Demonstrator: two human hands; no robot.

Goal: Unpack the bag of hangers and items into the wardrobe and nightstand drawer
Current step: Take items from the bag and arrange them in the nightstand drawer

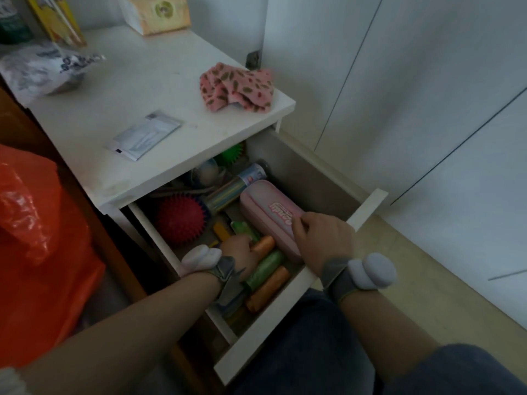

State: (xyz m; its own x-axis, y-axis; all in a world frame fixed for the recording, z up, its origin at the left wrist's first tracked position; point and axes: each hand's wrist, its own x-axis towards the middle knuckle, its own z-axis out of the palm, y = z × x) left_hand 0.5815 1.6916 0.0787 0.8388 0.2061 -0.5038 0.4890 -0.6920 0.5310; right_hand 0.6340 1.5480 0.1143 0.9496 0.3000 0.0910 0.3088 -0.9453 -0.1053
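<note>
Head view: in the white nightstand's [128,95] open drawer [273,317], the right hand [325,238] clamps thumb and curled fingers on the near end of a pink case [268,212], while the left hand [238,253] lies on the coloured rolls [265,266], its grip impossible to tell.

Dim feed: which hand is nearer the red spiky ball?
Left. The left hand is close beside the red spiky ball; the right hand, farther off, holds the pink case.
</note>
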